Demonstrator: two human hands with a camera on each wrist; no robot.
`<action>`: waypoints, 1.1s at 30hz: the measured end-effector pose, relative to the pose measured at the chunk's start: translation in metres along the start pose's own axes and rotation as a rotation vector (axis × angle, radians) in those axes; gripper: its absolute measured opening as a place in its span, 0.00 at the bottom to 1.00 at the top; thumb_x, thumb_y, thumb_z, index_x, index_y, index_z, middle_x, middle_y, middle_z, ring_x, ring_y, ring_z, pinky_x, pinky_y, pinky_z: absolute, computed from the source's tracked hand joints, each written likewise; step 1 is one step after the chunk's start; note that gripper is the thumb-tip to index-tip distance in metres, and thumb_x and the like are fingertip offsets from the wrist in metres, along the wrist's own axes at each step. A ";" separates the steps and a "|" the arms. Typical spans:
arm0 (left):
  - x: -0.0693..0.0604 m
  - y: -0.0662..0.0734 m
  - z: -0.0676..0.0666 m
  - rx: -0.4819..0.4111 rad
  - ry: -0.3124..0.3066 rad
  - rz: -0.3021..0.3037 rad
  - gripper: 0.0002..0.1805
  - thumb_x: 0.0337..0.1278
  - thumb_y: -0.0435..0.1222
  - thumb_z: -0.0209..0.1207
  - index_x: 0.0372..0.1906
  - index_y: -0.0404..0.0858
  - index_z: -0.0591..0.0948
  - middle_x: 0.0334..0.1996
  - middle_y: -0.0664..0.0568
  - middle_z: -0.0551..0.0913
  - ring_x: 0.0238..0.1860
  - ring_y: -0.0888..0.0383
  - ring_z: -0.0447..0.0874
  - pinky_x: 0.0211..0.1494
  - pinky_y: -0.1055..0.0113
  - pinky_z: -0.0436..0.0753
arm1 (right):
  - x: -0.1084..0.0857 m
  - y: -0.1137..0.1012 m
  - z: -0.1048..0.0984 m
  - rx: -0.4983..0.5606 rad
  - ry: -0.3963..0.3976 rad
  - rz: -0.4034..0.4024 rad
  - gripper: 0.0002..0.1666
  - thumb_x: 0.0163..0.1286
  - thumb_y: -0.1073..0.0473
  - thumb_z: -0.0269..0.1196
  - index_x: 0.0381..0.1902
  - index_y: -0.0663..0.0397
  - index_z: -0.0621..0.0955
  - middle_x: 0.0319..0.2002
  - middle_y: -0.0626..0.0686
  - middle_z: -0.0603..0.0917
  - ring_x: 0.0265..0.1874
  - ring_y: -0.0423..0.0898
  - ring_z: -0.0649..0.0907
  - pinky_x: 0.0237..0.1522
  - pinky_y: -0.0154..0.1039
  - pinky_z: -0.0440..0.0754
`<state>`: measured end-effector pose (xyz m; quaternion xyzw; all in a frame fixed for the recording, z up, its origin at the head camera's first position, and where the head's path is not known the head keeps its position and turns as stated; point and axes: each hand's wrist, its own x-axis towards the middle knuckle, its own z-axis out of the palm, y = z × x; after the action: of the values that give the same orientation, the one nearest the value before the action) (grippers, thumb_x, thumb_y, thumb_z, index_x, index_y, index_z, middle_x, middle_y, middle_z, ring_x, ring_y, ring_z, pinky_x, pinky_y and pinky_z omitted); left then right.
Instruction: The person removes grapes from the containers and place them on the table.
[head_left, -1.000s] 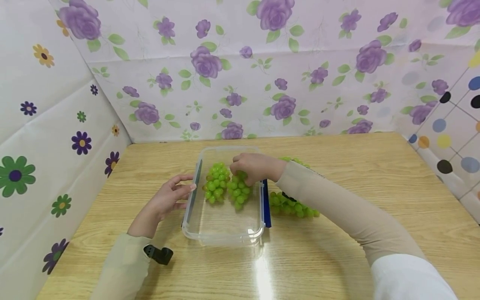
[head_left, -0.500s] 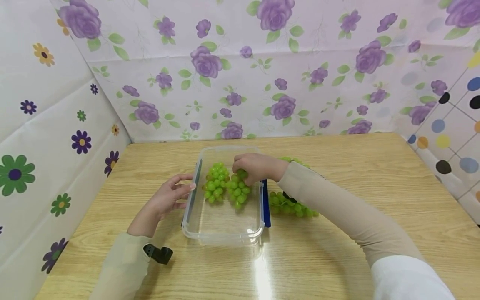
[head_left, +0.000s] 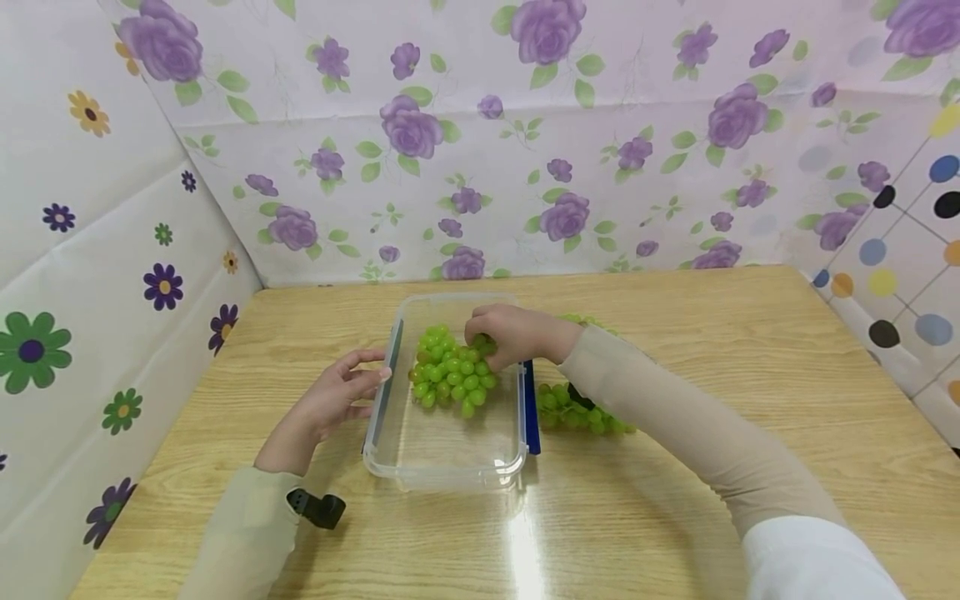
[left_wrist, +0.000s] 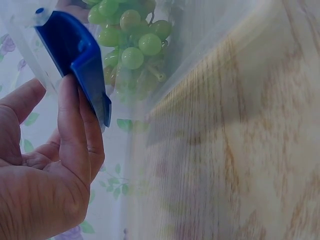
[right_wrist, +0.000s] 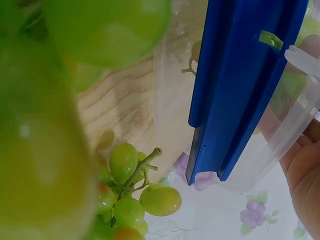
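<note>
A clear plastic container (head_left: 457,477) stands on the table, blue latches along its sides. Inside, two bunches of green grapes press together: one on the left (head_left: 431,350), the other bunch (head_left: 472,385) on the right. The right hand (head_left: 510,332) reaches over the right wall and pinches the right-hand bunch at its upper end; its fingertips are partly hidden. At the left wall, the left hand (head_left: 341,392) rests its thumb at the rim. In the left wrist view, its fingers (left_wrist: 75,135) touch the blue latch (left_wrist: 82,55) from outside.
Right of the container lie more grapes, a near bunch (head_left: 600,421) and a far bunch, both partly behind the right forearm. A blue latch (right_wrist: 240,85) hangs outward on that side. Flowered sheeting (head_left: 465,200) walls the wooden table (head_left: 637,517) at back and sides.
The right-hand bunch has shifted and spread leftward against the left one, closing the gap between them. The left hand stays at the container's side, and the right hand has barely moved.
</note>
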<state>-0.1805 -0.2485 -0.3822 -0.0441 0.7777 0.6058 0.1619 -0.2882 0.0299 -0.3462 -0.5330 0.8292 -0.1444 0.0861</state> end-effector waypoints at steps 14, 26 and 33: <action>-0.001 0.001 0.001 -0.009 -0.001 0.003 0.33 0.66 0.47 0.55 0.70 0.39 0.60 0.44 0.54 0.75 0.41 0.62 0.79 0.40 0.69 0.81 | -0.007 0.007 0.003 0.116 0.095 -0.010 0.16 0.56 0.69 0.65 0.44 0.59 0.81 0.37 0.54 0.78 0.30 0.47 0.74 0.33 0.33 0.74; -0.001 0.001 0.001 -0.010 0.000 0.001 0.34 0.66 0.47 0.55 0.71 0.40 0.60 0.44 0.55 0.75 0.40 0.63 0.79 0.39 0.69 0.81 | -0.014 0.000 0.002 0.126 0.133 0.020 0.16 0.57 0.68 0.65 0.45 0.60 0.81 0.36 0.54 0.78 0.31 0.48 0.76 0.33 0.32 0.75; -0.001 0.000 0.000 -0.004 0.002 -0.002 0.33 0.66 0.47 0.55 0.71 0.40 0.60 0.44 0.55 0.75 0.40 0.63 0.79 0.40 0.69 0.80 | -0.016 0.000 0.003 0.132 0.159 0.019 0.16 0.57 0.68 0.65 0.45 0.60 0.81 0.36 0.54 0.78 0.30 0.43 0.73 0.34 0.33 0.75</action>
<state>-0.1799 -0.2480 -0.3817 -0.0461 0.7767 0.6071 0.1616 -0.2802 0.0438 -0.3491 -0.5051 0.8271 -0.2401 0.0563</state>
